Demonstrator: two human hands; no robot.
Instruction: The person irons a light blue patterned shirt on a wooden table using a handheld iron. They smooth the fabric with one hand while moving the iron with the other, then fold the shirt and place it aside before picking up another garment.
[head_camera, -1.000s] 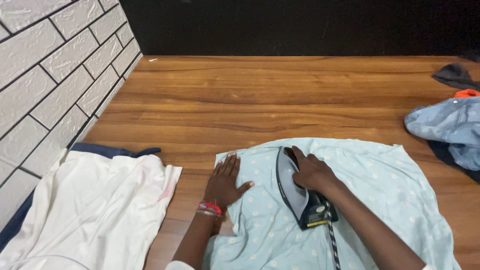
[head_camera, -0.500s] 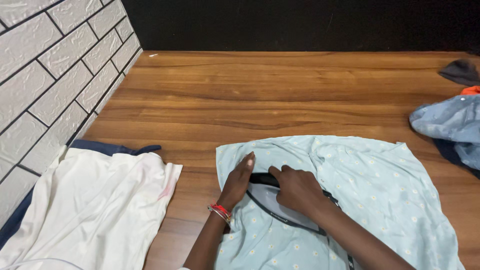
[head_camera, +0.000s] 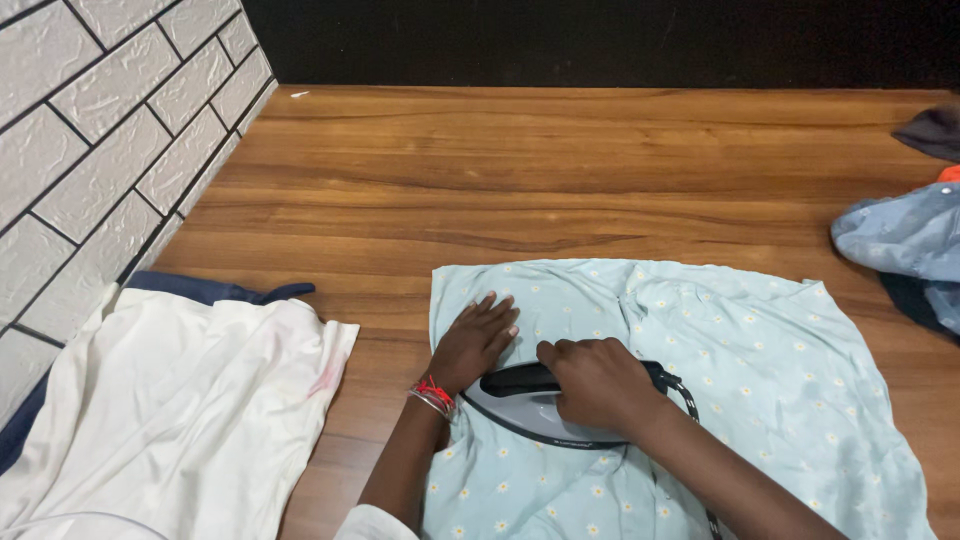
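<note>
Iron (head_camera: 540, 405) lay sideways on the pale green flowered cloth (head_camera: 760, 370), lower centre of the frame, on the bench (head_camera: 560, 170). Right hand (head_camera: 595, 385) gripped its black handle; left hand (head_camera: 475, 340) lay open, flat on the cloth. Slow strokes away from those spread fingers would suit. Its body was grey.

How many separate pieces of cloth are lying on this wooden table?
At least 5: the light green floral cloth under the iron, a white one over a navy one left, blue and dark grey right; more may be cropped.
</note>
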